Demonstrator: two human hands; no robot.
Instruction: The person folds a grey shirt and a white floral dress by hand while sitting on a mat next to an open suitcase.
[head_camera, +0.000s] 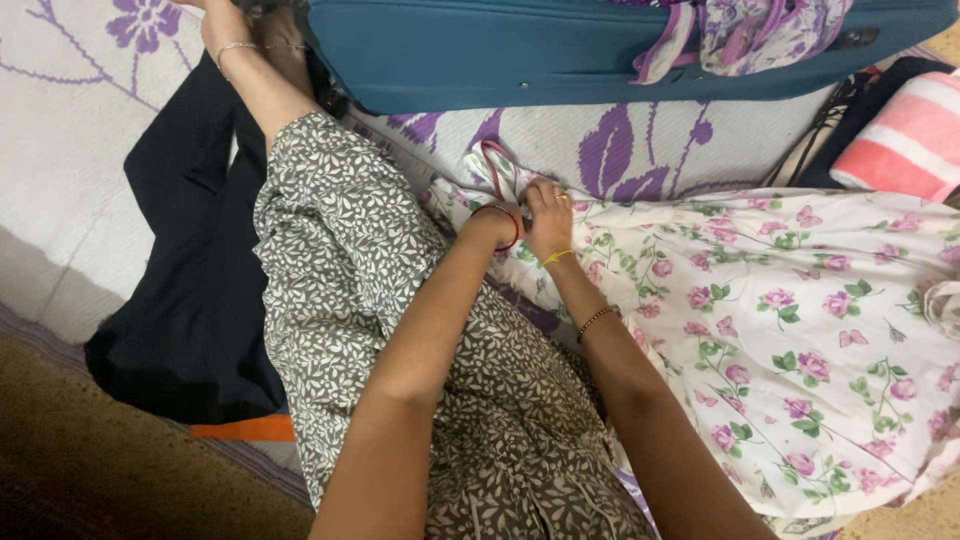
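Nearest to me are my own forearms, crossing above my lap, which is covered by grey-brown trousers printed with small white leaves (400, 330). Both hands meet just ahead of my knee at the near corner of a white cotton garment printed with pink roses and green leaves (790, 330).

My right hand (548, 215), with a ring and a yellow thread at the wrist, is closed in a pinch on the garment's edge, close to a pink-trimmed strap or neckline (497, 170). My left hand (492, 222), with a red thread at the wrist, is turned away from the camera; it lies against the same corner, but whether it is gripping the cloth I cannot tell.

Progress, as I judge it: the floral garment lies spread to the right of my hands on the bed, mostly flat with some wrinkles, and no fold is visible in it. Only the corner is in hand, so the handling looks to be at an early stage.

Beyond my hands stands a teal fabric suitcase (520, 50). A dark navy cloth (190, 300) lies left of my leg on the white bedsheet with purple flowers (70, 150). A pink-and-white striped towel (905, 140) sits well to the right.
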